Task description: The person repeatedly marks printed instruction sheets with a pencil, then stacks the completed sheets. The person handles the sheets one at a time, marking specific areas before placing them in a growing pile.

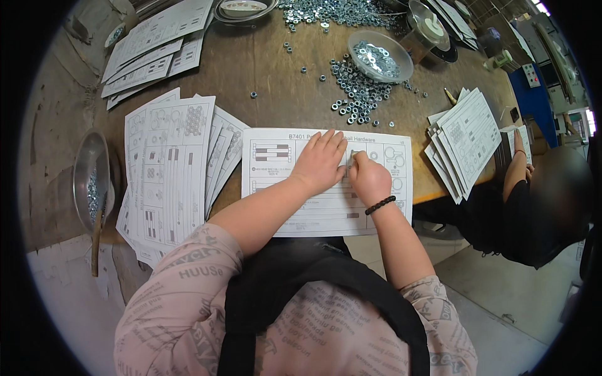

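In front of me, at the table's near edge, lies a white sheet (269,216) printed with hardware drawings in boxes. My left hand (318,166) rests flat on its upper middle, fingers stretched out and pointing away. Just right of it, my right hand (371,180), with a dark beaded bracelet (380,204) at the wrist, is closed in a fist against the sheet. A small yellowish tip shows by its thumb; what the fingers hold is hidden. Left of the sheet, overlapping printed sheets (169,169) lie fanned out. A smaller fanned pile of sheets (467,141) is at the right.
Loose metal nuts (357,94) spread beyond the sheet, beside a clear bowl (401,70) of metal pieces. More nuts (338,12) heap farther back. A metal bowl (78,188) with a wooden-handled tool stands far left. Another person's hand (519,143) is at the right.
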A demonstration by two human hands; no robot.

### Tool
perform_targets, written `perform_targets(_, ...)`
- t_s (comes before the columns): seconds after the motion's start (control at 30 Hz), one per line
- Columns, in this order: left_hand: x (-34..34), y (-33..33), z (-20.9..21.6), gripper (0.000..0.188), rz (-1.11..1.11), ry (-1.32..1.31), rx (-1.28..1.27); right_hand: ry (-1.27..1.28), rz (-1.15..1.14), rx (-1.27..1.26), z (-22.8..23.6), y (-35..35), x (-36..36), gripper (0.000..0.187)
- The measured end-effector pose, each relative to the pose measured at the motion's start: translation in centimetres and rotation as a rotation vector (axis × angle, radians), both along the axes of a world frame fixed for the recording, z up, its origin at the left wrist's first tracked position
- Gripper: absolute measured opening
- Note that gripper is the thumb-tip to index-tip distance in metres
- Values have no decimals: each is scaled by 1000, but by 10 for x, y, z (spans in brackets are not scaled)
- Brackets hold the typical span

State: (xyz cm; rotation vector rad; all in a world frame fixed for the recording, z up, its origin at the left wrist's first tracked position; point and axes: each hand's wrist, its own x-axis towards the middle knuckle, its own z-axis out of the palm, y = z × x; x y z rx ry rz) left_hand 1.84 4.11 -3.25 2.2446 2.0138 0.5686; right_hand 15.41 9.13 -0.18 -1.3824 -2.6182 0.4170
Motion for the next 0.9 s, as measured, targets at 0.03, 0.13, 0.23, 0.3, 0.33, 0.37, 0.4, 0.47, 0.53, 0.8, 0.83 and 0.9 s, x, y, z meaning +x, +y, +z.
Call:
perform_targets(0.03, 0, 0, 1, 54, 3, 4, -15, -4, -3, -15, 1, -4, 2, 11)
perform_targets(0.13, 1, 1, 0, 53, 7, -12, -11, 1, -9, -41, 3, -12, 10, 11)
perform_targets(0.23, 2, 2, 2, 53, 8, -32, -14, 97, -30, -51, 1, -3, 15, 13)
perform_targets(0.3, 1, 2, 3, 53, 9, -34, -19, 147, -104, -99, 6, 5, 21, 14)
perform_targets(0.33, 1, 2, 3, 53, 10, -31, -16, 172, -139, -124, 9, 7, 21, 14)
perform_targets(0.37, 1, 2, 4, 53, 10, -27, -14, 135, -144, -148, 13, 10, 19, 15)
perform_targets(0.4, 2, 2, 4, 52, 10, -35, -14, 124, -133, -136, 11, 10, 19, 15)
perform_targets(0.47, 3, 2, 4, 52, 9, -50, -15, 102, -110, -111, 6, 9, 19, 16)
perform_targets(0.53, 2, 2, 2, 52, 7, -39, -1, 91, -153, -131, 6, 10, 16, 16)
perform_targets(0.8, 3, -1, 2, 51, 14, -21, -6, 112, -171, -202, 2, -2, 25, 16)
perform_targets(0.83, 3, 0, 2, 51, 16, -14, -7, 102, -164, -187, 0, -4, 26, 16)
perform_targets(0.9, 3, 0, 2, 50, 16, -16, 11, 85, -153, -161, 1, -3, 27, 18)
